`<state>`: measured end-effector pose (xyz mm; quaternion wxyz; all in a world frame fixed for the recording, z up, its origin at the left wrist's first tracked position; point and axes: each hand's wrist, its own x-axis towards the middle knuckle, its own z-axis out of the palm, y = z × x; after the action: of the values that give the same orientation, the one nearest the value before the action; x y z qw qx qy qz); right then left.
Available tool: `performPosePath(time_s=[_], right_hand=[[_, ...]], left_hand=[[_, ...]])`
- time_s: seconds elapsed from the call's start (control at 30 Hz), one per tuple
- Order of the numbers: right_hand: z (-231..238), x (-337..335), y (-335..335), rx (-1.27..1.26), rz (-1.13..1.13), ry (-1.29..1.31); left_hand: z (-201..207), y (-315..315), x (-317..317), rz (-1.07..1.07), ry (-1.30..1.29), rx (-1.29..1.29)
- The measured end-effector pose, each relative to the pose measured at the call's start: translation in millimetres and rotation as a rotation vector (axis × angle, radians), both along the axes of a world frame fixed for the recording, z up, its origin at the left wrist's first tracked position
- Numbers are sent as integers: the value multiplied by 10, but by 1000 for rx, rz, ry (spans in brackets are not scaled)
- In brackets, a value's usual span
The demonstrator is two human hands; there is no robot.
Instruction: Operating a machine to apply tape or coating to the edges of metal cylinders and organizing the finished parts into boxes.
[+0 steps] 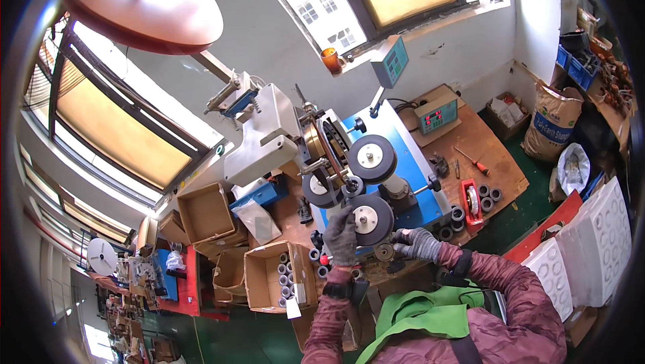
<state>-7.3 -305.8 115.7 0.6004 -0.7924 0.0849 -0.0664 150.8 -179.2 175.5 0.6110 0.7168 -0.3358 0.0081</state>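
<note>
In front of me stands a coil-winding machine with a blue bed [426, 193] and black-rimmed rollers. My left hand [341, 238], in a dark grey glove, is at the left edge of the nearest black roller [381, 219]. Its fingers are bunched upward below a small dark ring [353, 187] among the rollers; what they grip is hidden. To the right of that roller is my right hand [418, 244], also gloved. Its fingers are drawn together, pointing left, close to a small round metal knob [384, 252]. I cannot make out anything in them.
At left, a cardboard box [263, 277] contains several grey rings. More dark rings [490, 193] lie by a red tape dispenser [471, 204] at right. A screwdriver [478, 164] and a control box [438, 115] occupy the wooden table. A red lamp shade [144, 11] hangs upper left.
</note>
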Motion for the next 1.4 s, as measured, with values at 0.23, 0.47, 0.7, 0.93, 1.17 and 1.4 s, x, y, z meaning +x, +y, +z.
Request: performPosePath(time_s=[0.23,0.47,0.7,0.93,1.17,1.4], right_hand=[[-206,-76,-240,22,-18,-2],[-111,-16,-433,-56,-27,-34],[442,529,-838,-42,-14,-177],[780,1713,-1051,221,-37,7],[342,2369,-1136,146,399,-73],[704,1936,-936,-613,-158,-204]], left_hand=[[-118,-247,80,126,104,97],[-17,-307,68,152,170,184],[-81,-377,160,199,85,103],[-167,-444,368,145,71,80],[-91,-407,321,170,-27,196],[35,-288,-377,424,-257,216]])
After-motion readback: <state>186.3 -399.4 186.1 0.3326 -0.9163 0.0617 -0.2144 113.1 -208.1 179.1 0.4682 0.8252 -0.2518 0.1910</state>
